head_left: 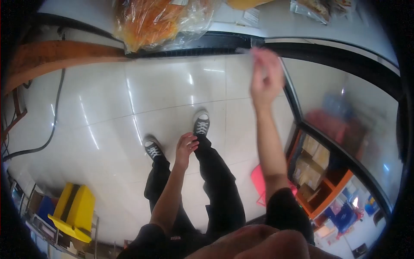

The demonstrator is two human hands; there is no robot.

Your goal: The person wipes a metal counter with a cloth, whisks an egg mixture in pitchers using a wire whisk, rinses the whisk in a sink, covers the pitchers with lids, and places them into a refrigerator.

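My right hand is raised at the black front edge of a white shelf, beside the framed glass door. It is blurred, its thumb and fingers brought together in a pinch. A small pale, see-through smear shows at the fingertips; what it is I cannot make out. Over the floor, in front of my legs, hangs my left hand, fingers loosely bent and apart, holding nothing. Nearest above it on the shelf lies a clear plastic bag with orange contents, hanging slightly over the edge.
More plastic packs lie on the shelf at top right. An orange beam and a black cable are at left. A yellow bin stands lower left. Behind the glass is an orange shelf unit; a pink object stands near my right arm.
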